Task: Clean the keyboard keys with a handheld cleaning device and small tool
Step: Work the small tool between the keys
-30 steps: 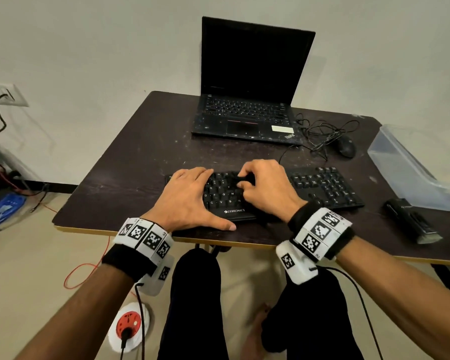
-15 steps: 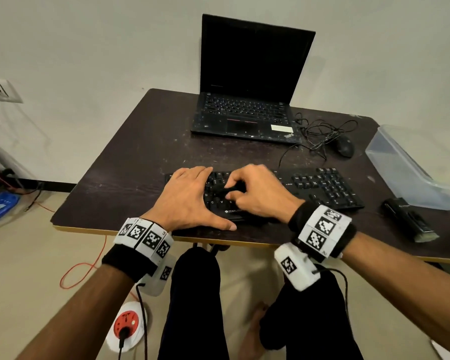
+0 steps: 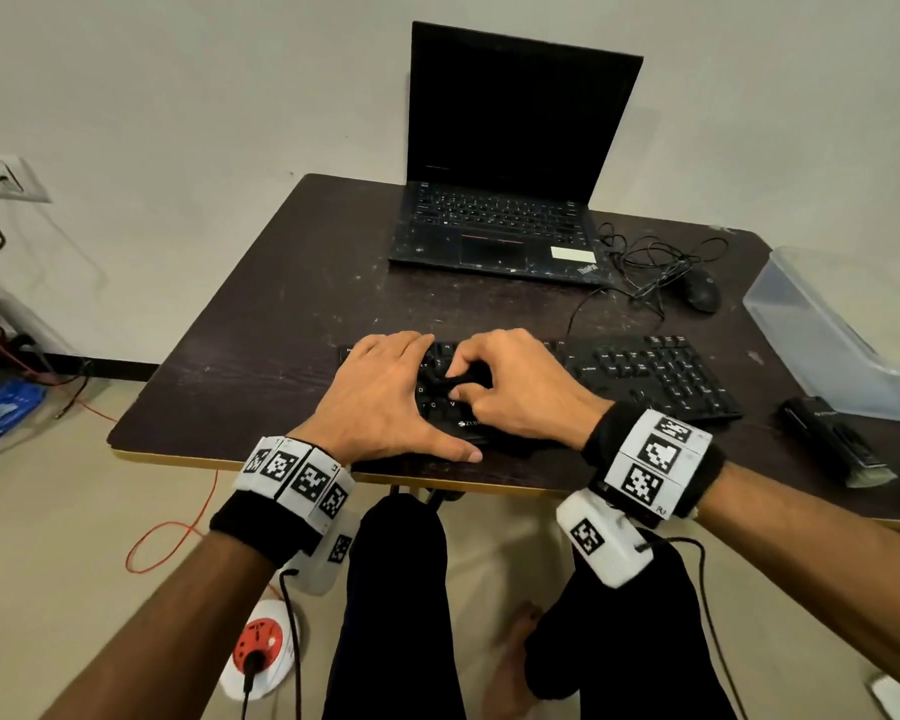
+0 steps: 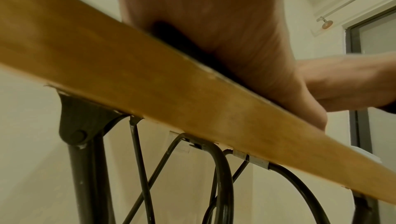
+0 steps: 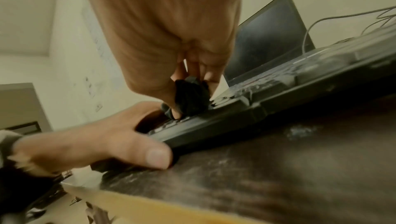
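Note:
A black keyboard lies near the front edge of the dark table. My left hand rests flat on its left end with straight fingers, the thumb along the front rim. My right hand is just right of it, fingers curled, and pinches a small black tool against the keys. In the right wrist view the small black tool looks soft and bunched, its lower end touching the key tops of the keyboard. A black handheld cleaning device lies untouched at the table's right front.
An open laptop stands at the back, with a mouse and tangled cable to its right. A clear plastic box sits at the right edge. The left wrist view shows the table's wooden edge and metal legs below.
My right hand has slid the black tool leftward along the keys, closer to the left hand. The left hand has stayed in place.

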### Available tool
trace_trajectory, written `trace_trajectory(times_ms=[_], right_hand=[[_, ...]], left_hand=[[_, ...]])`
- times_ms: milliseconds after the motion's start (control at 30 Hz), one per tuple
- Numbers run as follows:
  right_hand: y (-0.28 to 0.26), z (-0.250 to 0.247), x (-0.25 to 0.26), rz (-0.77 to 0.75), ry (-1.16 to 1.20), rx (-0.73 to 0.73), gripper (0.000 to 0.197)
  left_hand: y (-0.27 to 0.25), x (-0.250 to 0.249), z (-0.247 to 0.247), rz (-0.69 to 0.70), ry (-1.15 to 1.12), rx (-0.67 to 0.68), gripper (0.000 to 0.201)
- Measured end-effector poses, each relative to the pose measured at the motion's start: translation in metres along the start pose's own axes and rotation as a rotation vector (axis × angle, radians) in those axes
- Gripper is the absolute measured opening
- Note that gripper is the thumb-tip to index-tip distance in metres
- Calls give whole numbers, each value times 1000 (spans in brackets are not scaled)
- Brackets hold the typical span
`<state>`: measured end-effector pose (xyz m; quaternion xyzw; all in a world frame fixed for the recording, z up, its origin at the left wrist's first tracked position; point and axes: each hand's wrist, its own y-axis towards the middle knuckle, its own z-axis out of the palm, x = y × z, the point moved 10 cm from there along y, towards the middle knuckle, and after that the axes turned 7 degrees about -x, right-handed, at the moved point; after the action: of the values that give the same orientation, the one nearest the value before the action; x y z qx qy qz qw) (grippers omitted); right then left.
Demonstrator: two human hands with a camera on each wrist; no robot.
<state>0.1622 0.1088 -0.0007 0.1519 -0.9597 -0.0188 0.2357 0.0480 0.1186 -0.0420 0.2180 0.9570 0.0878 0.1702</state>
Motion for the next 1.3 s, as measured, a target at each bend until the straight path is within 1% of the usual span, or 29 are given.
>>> trace_trajectory(times_ms=[33,67,133,167,200,300,333,433,467,500,567,600,633,733,767,867,900,1000,1033,1067,1133,1167,1300], right_hand=[[-1,1,0,-4,-1,17,11],[5,-4,-7,22,-25,-12,11],[18,-22,-25,118,-57,-126,11],[20,-26,-30,152,-53,-151,10],[20,-23,-27,144,-51,-136,8],[7,-4,1,-10,-58,-16,7],[8,-5,-2,-1,-67,-22,7],[24,-28,-31,137,-100,-158,8],[24,-29,-34,152,-91,-166,8],[22,-24,-27,127,-74,-137,7],[14,-5,-5,21,-42,-19,6],[13,0,-1,0,-35,9,6],[18,-3,-5,18,-45,-6,6],[35,-21,-25,132,-68,-126,7],[35,-19,-23,124,-71,-120,8],[26,0,2,4,-85,-17,8],[29,0,-1,10,-88,-24,8],[46,-21,-30,173,-75,-148,7],[49,-23,-31,185,-57,-162,7],[49,-18,-25,165,-42,-136,7],[47,1,-2,69,-44,-40,7],[48,6,2,43,-51,-21,7],[63,-17,-21,186,-60,-119,12]], left_hand=[[0,0,0,2,0,3,151],[-1,0,0,1,3,2,152],[0,0,-1,-6,5,2,154],[0,1,0,-9,6,8,154],[0,1,0,-8,8,7,154],[0,0,0,-3,-1,4,153],[0,0,0,0,2,9,153],[-1,-1,-1,-5,6,8,155],[-1,-1,0,-6,2,14,155],[-1,-1,0,-4,1,12,155],[0,0,1,-4,-5,13,154],[0,0,1,-3,-6,20,154],[0,0,1,-5,-8,23,156],[0,3,3,-28,-36,25,166],[-1,3,4,-33,-47,27,167],[0,3,3,-30,-68,15,163],[0,3,2,-28,-66,17,162],[0,1,1,-30,-57,16,164],[-1,2,1,-32,-60,20,164],[-1,2,2,-32,-69,17,163],[0,4,2,-37,-89,3,161],[0,3,1,-39,-92,6,162],[-2,1,-2,-71,-96,42,167]])
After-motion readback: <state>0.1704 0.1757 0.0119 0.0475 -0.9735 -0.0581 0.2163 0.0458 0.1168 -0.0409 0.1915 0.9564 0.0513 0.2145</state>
